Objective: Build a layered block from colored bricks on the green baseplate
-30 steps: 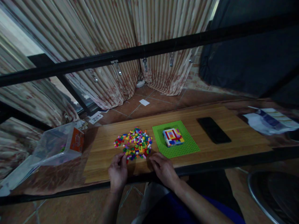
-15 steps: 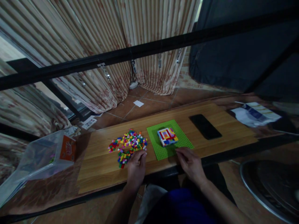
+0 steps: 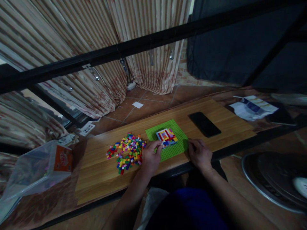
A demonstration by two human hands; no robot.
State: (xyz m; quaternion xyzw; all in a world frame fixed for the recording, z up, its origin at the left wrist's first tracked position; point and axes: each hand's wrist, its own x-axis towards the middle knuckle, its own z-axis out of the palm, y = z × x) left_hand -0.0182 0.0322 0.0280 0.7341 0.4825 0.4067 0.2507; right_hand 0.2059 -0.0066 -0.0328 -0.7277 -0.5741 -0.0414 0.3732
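Observation:
A green baseplate (image 3: 176, 147) lies on the wooden table (image 3: 100, 172), with a square block of coloured bricks (image 3: 167, 137) built on it. Left of it sits a loose pile of small coloured bricks (image 3: 126, 151). My left hand (image 3: 151, 156) rests at the plate's left edge, fingers pinched together and reaching the block's near-left corner; what they hold is too small to name. My right hand (image 3: 199, 153) lies curled at the plate's right edge, touching it.
A black phone (image 3: 204, 124) lies right of the plate. A clear plastic bag with an orange box (image 3: 40, 167) sits at the far left, papers (image 3: 253, 107) at the far right. A black bar (image 3: 153, 41) crosses overhead. A round metal stool (image 3: 273, 182) stands lower right.
My left hand left the brick pile and moved right to the built block. My right hand shifted right from the table's front edge to the plate's right edge. The view swung rightward.

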